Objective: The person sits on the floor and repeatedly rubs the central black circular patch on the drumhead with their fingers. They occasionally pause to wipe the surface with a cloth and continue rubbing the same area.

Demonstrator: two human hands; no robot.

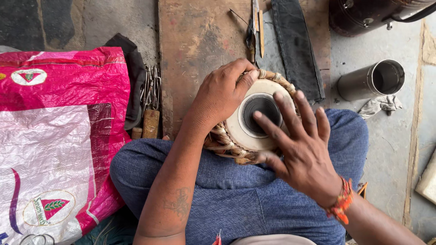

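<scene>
1. Blue-trousered lap (pixel 236 190) bears one small drum (pixel 254 119), wedged between the knees.
2. Right hand (pixel 302 149) lies flat, fingers spread, on the drumhead's black centre; it clasps nothing.
3. Left hand (pixel 222 93) cups the drum's far-left rim.
4. Beyond: one wooden board (pixel 195 41), one dark strap (pixel 297 47), one steel cup (pixel 372 79); bare floor lies right.
</scene>
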